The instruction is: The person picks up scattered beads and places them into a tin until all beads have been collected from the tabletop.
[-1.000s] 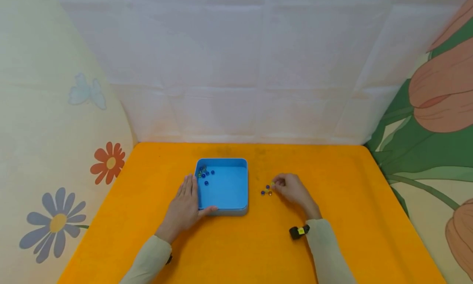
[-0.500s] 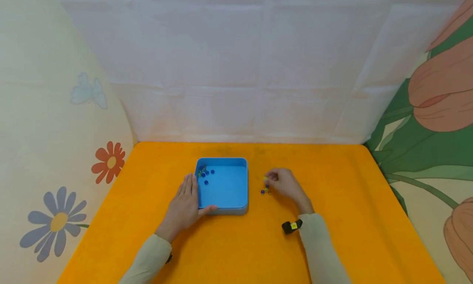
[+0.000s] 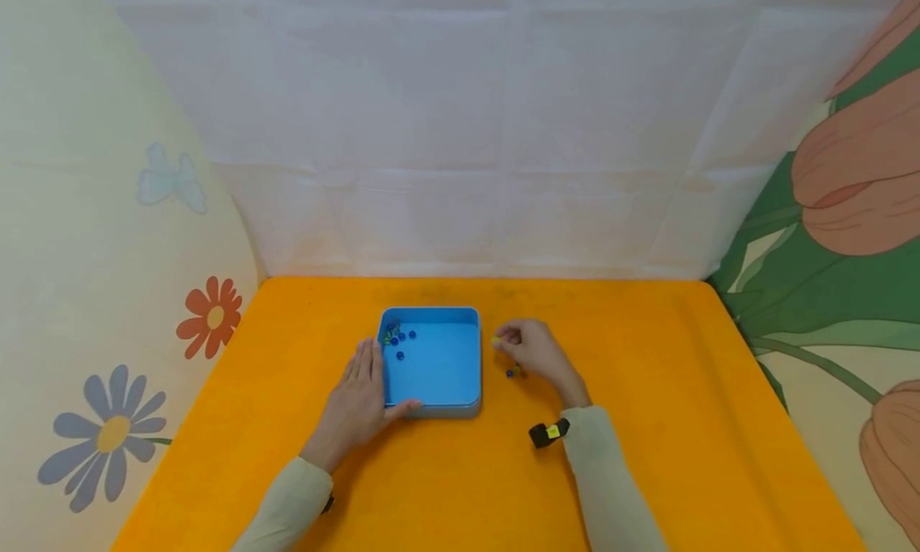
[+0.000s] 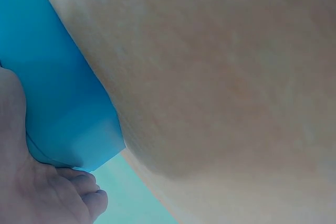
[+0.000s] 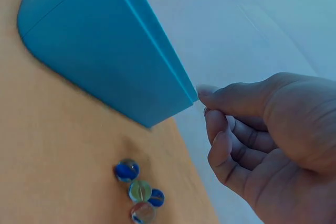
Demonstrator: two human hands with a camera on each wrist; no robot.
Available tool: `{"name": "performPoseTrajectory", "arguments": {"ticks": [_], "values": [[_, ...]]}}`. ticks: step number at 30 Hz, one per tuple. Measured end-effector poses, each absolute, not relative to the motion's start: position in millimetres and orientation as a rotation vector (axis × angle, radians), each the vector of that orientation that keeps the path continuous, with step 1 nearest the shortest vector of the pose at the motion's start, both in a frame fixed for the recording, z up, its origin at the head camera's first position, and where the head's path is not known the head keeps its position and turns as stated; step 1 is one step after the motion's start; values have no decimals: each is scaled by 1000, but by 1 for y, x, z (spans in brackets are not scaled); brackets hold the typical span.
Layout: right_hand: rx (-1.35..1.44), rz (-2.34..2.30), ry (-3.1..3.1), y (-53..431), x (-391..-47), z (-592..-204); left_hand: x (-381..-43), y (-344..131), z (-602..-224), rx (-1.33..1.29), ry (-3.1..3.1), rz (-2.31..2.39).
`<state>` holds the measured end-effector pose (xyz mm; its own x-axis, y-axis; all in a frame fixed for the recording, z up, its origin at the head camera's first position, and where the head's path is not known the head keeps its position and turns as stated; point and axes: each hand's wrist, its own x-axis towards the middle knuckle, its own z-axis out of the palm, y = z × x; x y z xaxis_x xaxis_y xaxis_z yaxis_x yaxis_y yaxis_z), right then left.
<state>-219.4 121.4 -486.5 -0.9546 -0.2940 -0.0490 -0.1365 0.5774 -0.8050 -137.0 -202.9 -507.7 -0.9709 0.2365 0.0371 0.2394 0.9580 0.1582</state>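
A square blue box (image 3: pixel 442 372) stands on the table with several marbles (image 3: pixel 400 355), blue and greenish, gathered near its left back corner. My left hand (image 3: pixel 354 404) lies with straight fingers along the box's left side, its thumb at the front edge. Just right of the box, my right hand (image 3: pixel 535 352) pinches a yellow marble (image 3: pixel 496 340) between thumb and fingertips, raised off the table. The right wrist view hides that marble behind the fingers. Below this hand lie several loose marbles: a blue marble (image 5: pixel 127 170), a yellow-green marble (image 5: pixel 139 190), another blue one and a reddish clear marble (image 5: pixel 143 212).
An orange cloth (image 3: pixel 683 392) covers the table. Behind it hangs a white sheet (image 3: pixel 402 121), with flower-printed cloth (image 3: pixel 86 264) at the left and right sides. A black wrist camera (image 3: pixel 548 434) sits at the right sleeve.
My right hand has lifted the yellow marble from the loose group and carried it left toward the box. The left hand and the box have stayed put.
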Motion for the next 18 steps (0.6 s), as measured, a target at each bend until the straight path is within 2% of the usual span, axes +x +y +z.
{"name": "performPoseTrajectory", "arguments": {"ticks": [18], "values": [[-379, -1334, 2628, 101, -224, -474, -137, -203, -507, -370, -3093, -264]]}}
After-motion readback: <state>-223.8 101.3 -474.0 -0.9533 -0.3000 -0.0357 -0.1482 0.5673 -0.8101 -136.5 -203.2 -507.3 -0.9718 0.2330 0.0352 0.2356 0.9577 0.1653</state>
